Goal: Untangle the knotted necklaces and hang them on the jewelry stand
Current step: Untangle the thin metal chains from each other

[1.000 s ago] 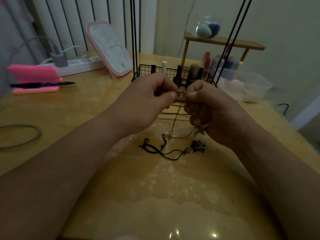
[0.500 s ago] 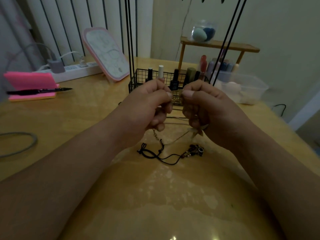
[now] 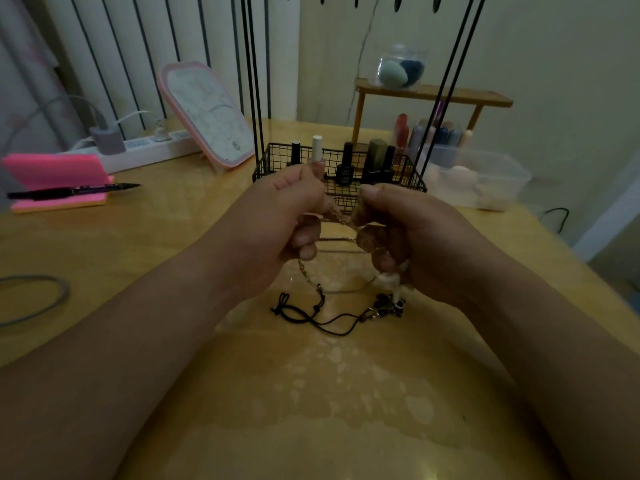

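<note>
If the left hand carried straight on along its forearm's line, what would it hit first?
Most likely the front wall of the black wire basket, just beyond the left hand pinching the gold necklace; depth is unclear, so the gap cannot be judged.

Glossy wood counter: black cord necklace sits just under the left grip and right grip, wire basket right behind them, pink notepad way off left, clear tub behind-right.
</note>
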A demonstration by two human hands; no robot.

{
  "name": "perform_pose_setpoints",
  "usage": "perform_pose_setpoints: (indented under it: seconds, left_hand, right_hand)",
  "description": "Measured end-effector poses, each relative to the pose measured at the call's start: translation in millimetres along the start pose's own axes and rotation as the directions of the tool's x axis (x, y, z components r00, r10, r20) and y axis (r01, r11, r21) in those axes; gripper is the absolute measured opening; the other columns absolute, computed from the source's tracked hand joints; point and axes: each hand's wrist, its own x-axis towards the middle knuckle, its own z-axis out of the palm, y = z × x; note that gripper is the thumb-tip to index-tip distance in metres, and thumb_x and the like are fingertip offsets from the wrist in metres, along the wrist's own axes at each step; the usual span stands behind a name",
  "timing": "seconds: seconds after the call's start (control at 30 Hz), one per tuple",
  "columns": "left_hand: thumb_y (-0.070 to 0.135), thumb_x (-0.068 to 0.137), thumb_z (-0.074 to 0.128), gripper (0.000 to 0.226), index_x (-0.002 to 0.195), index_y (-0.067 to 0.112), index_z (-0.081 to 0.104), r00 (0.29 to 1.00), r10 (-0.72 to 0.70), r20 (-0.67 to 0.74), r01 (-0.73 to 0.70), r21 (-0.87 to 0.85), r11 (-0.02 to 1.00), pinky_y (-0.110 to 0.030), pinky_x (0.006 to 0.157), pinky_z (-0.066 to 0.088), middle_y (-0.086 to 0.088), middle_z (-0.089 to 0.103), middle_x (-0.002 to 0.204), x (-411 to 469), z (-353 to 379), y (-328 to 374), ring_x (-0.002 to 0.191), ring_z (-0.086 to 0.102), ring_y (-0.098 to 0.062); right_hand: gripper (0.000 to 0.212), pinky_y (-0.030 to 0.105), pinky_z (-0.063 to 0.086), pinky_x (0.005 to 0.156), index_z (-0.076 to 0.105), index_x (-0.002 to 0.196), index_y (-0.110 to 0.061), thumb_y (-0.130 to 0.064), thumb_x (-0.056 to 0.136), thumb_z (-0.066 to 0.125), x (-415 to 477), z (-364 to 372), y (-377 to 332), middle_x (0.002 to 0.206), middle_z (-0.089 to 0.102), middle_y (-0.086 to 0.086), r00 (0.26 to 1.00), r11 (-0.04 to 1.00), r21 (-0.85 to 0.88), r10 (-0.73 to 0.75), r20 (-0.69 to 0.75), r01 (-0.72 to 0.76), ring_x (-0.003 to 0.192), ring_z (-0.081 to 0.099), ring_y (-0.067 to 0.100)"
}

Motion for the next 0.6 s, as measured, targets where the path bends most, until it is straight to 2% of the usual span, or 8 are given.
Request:
perform_pose_setpoints:
  seconds: [0.1,0.2,0.27,0.33,0.43,0.5,0.6]
  left_hand:
    - [0.002,0.097,0.048,0.028,0.075,0.019,0.046,1.0,-0.008,0.0,0.008,-0.006,1.0,-0.023,0.043,0.036,0.0,0.057,0.074,0.1,-1.8,0.0,0.048,0.034,-0.011]
    - [0.003,0.098,0.047,0.026,0.077,0.018,0.047,1.0,-0.011,-0.004,0.011,-0.022,1.0,-0.023,0.042,0.035,0.003,0.054,0.067,0.6,-2.4,0.0,0.047,0.033,-0.011]
    - [0.003,0.098,0.048,0.025,0.078,0.018,0.047,1.0,-0.011,-0.003,0.011,-0.043,0.999,-0.023,0.042,0.034,0.003,0.054,0.067,0.8,-2.9,0.7,0.047,0.033,-0.011]
    - [0.002,0.097,0.048,0.024,0.078,0.017,0.047,1.0,-0.006,-0.01,0.005,-0.062,0.998,-0.022,0.041,0.033,0.003,0.053,0.069,1.3,-3.5,1.7,0.047,0.033,-0.011]
    - [0.002,0.096,0.051,0.023,0.079,0.017,0.047,1.0,-0.002,-0.023,0.001,-0.055,0.998,-0.021,0.04,0.03,0.003,0.05,0.069,2.3,-4.2,0.9,0.046,0.031,-0.01]
    - [0.002,0.094,0.054,0.022,0.079,0.017,0.049,1.0,0.002,-0.025,-0.003,-0.053,0.999,-0.021,0.04,0.028,0.001,0.053,0.076,2.7,-4.4,-0.4,0.047,0.031,-0.009]
    - [-0.002,0.095,0.052,0.021,0.084,0.015,0.051,1.0,-0.007,-0.026,0.007,-0.03,1.0,-0.02,0.039,0.027,-0.002,0.057,0.075,2.8,-4.8,-1.0,0.046,0.031,-0.009]
  right_hand:
    - [0.024,0.023,0.04,0.049,0.066,0.104,-0.014,-0.034,0.106,0.054,-2.6,-1.9,-3.8,0.085,0.057,0.001,0.999,0.999,-0.049,0.001,0.045,0.001,0.064,0.054,0.01]
    - [0.012,0.026,0.047,0.057,0.067,0.102,-0.017,-0.028,0.1,0.064,-3.2,-3.9,-3.9,0.081,0.057,0.001,0.993,0.989,-0.142,-0.029,0.113,0.045,0.068,0.059,0.013]
    - [0.011,0.028,0.05,0.061,0.068,0.1,-0.017,-0.024,0.091,0.072,-3.2,-5.6,-3.4,0.081,0.061,0.001,0.987,0.98,-0.18,-0.051,0.15,0.078,0.071,0.06,0.015]
    - [0.015,0.029,0.052,0.068,0.07,0.099,-0.014,-0.018,0.085,0.072,-3.1,-6.9,-3.5,0.082,0.064,0.0,0.98,0.976,-0.184,-0.08,0.18,0.113,0.075,0.06,0.018]
    - [0.014,0.028,0.054,0.077,0.071,0.099,-0.012,-0.016,0.085,0.074,-3.6,-7.8,-3.6,0.084,0.065,0.0,0.975,0.976,-0.166,-0.107,0.193,0.14,0.08,0.062,0.016]
    - [0.015,0.028,0.054,0.08,0.07,0.099,-0.011,-0.017,0.085,0.068,-3.4,-7.9,-2.6,0.086,0.066,0.0,0.975,0.975,-0.169,-0.11,0.191,0.143,0.082,0.063,0.015]
    - [0.01,0.035,0.054,0.089,0.067,0.103,-0.01,-0.011,0.094,0.063,-2.5,-7.5,-0.9,0.092,0.067,0.003,0.978,0.979,-0.141,-0.122,0.168,0.146,0.091,0.067,0.02]
